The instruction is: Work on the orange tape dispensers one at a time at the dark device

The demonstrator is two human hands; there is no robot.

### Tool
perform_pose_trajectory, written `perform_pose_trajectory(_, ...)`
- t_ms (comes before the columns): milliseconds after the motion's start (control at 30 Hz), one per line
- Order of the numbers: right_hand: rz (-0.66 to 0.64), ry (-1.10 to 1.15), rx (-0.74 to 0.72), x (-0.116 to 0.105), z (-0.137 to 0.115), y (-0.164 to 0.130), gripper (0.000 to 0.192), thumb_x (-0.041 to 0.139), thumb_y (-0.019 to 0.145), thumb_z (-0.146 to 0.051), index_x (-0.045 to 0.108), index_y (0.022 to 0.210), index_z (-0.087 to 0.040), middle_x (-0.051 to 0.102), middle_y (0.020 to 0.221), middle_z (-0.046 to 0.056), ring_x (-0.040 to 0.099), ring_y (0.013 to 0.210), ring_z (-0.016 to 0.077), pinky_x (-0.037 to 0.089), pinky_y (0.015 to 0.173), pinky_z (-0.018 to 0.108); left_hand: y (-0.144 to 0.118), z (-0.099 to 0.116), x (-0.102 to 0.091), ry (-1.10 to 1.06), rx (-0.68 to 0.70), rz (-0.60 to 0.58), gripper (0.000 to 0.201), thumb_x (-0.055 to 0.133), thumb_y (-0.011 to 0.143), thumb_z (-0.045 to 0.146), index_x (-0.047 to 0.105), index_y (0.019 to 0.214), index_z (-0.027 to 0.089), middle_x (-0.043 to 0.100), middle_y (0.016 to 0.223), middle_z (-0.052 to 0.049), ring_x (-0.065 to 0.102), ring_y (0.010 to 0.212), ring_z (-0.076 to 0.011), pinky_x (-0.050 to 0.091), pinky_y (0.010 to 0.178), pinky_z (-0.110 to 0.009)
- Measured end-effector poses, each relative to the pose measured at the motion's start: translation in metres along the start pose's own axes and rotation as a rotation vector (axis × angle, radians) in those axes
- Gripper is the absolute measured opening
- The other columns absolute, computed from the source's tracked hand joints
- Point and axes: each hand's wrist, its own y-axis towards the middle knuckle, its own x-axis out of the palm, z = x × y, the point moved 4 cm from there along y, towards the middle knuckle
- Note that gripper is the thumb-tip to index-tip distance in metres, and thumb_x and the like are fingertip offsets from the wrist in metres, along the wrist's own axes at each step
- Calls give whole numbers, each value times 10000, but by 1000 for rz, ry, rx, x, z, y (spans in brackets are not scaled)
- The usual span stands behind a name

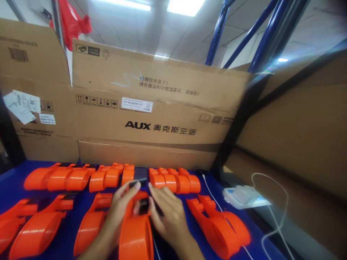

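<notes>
A: Quick pass, left to right. What's on the blue table (11,184)?

B: Far left, a back row of orange shells (58,177), lying close together. In front, two more orange housings (35,224), then another one (90,222) just beside the left hand.

A: Hands?

B: Left hand (119,209) curls round the left side of the centre orange housing (135,234), fingers narrow, wrapped on its top end. Right hand (166,213) presses the same piece from the right, fingers close together on a dark part (143,206) at the housing's neck. Both are gripping it.

A: Where's that piece?

B: Centre bottom, on the table, straight under the camera, between both hands.

A: Further right?

B: Back row carries on with orange parts (175,180), then a stacked pair (219,225) near the right hand. White charger block (245,196) with a cable, far right.

A: Progress?

B: My read: mid-batch. One piece is in hand, many lie around; can't tell which are finished.
</notes>
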Motion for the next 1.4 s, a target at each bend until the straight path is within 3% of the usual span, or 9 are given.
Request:
perform_pose_trajectory(100, 27, -35, -5, 1, 0, -2, 461, 565, 904, -75, 593, 1356, -163, 764, 1038, 136, 712, 810, 234, 623, 737, 396, -8, 2, 5, -37, -10, 44, 352, 779, 794, 437, 670, 1008, 180, 586, 565, 49, 493, 445, -70, 384, 465, -175)
perform_pose_trajectory(200, 35, -58, 7, 3, 1, -4, 478, 563, 894, -72, 574, 1365, -149, 761, 961, 126, 686, 742, 224, 616, 677, 377, -13, 3, 12, -29, -36, -9, 411, 803, 776, 415, 665, 1082, 179, 587, 586, 49, 495, 468, -78, 387, 477, -191)
perform_pose_trajectory(433, 38, -134, -5, 8, -1, -7, 518, 524, 893, -55, 532, 1404, -138, 720, 790, 78, 652, 644, 196, 599, 582, 315, -12, 2, 9, 49, -39, -3, 310, 820, 761, 415, 626, 814, 180, 476, 442, 81, 370, 405, -55, 314, 440, -188)
perform_pose_trajectory(633, 49, -150, -40, 8, -4, -9, 535, 511, 898, -34, 493, 1423, -134, 709, 753, 72, 654, 633, 204, 611, 601, 335, -13, 1, 10, 43, -45, -12, 339, 832, 743, 414, 650, 912, 183, 471, 445, 88, 348, 390, -50, 286, 415, -183)
perform_pose_trajectory(933, 48, -116, -49, 7, -2, -9, 539, 525, 891, -33, 494, 1418, -144, 726, 827, 89, 655, 682, 210, 602, 615, 338, -12, 0, 7, 18, -66, 21, 344, 854, 708, 402, 632, 858, 186, 443, 424, 97, 343, 378, -52, 277, 405, -181)
perform_pose_trajectory(1067, 1, -4, -33, 2, 3, -6, 459, 580, 905, -90, 547, 1359, -148, 715, 836, 89, 641, 688, 206, 584, 609, 343, -11, 1, 6, 50, -39, 8, 381, 827, 735, 434, 646, 968, 193, 444, 428, 103, 328, 374, -51, 271, 401, -171)
perform_pose_trajectory(1200, 54, 37, 12, -3, 6, -7, 339, 642, 902, -163, 629, 1241, -162, 683, 733, 52, 615, 616, 189, 543, 550, 316, -12, 0, 6, 176, 47, -38, 326, 708, 840, 505, 635, 869, 189, 415, 419, 98, 305, 352, -55, 233, 377, -179)
perform_pose_trajectory(1400, 58, 12, 38, -1, 2, -7, 248, 584, 898, -133, 666, 1128, -174, 644, 666, 22, 594, 574, 179, 520, 524, 296, -13, -1, 6, 186, 66, -53, 317, 726, 823, 486, 647, 871, 184, 395, 449, 99, 281, 373, -62, 229, 370, -185)
